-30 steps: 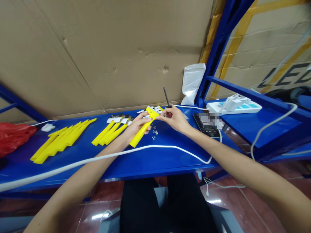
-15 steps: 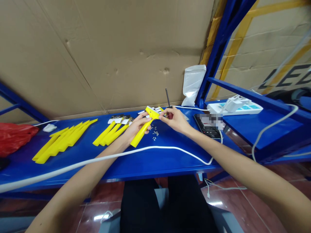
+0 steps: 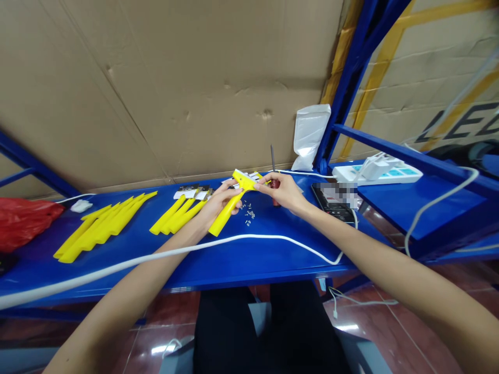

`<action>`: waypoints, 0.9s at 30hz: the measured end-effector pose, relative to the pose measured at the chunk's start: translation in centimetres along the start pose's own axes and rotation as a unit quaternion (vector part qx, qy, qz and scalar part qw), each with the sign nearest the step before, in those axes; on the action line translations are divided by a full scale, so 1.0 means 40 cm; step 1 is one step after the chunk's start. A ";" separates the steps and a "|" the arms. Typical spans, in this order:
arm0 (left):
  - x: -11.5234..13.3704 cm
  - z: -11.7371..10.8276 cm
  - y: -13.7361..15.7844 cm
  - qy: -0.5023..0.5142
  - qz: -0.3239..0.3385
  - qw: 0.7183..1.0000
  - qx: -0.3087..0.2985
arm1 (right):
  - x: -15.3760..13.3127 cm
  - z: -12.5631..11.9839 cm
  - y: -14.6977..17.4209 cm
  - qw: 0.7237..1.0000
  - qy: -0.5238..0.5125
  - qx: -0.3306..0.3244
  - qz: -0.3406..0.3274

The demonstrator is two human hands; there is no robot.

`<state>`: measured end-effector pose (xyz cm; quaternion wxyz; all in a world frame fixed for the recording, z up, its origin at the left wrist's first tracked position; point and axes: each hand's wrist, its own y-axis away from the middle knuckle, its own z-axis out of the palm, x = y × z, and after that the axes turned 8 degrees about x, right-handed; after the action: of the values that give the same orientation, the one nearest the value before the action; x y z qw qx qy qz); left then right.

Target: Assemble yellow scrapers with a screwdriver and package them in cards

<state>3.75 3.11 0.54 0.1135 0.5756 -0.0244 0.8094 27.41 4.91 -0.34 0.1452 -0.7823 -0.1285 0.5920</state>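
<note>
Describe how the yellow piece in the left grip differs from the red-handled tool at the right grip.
Colour: the yellow piece is bright yellow; the red-handled tool has a dark shaft.
Shape: the yellow piece is broad and branched; the red-handled tool's shaft is thin and straight.
Contact: the left grip and right grip both touch the yellow piece; only the right grip has the red-handled tool.
Shared: both are hand-held.

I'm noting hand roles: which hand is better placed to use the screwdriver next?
Probably the right hand: it holds the screwdriver, while the left hand grips the yellow piece.
</note>
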 end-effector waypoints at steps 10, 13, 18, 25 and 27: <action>0.040 0.000 0.018 0.059 0.063 0.996 0.024 | -0.004 0.000 0.001 0.999 0.026 0.030 0.007; 0.050 0.001 0.019 0.075 0.072 0.994 0.022 | -0.004 -0.001 0.000 0.991 0.113 -0.006 -0.066; 0.052 -0.006 0.009 0.098 0.076 0.992 0.028 | -0.008 0.006 0.016 0.966 0.193 -0.123 -0.123; 0.060 -0.008 0.018 0.110 0.079 0.991 0.019 | -0.005 0.013 0.036 0.948 0.220 -0.188 -0.133; 0.061 -0.003 0.025 0.105 0.078 0.991 0.016 | -0.005 0.012 0.036 0.946 0.218 -0.199 -0.135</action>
<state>2.65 2.53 2.88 0.0432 0.4855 -0.0444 0.8720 26.93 3.53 -0.85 0.0894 -0.8805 -0.3131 0.3445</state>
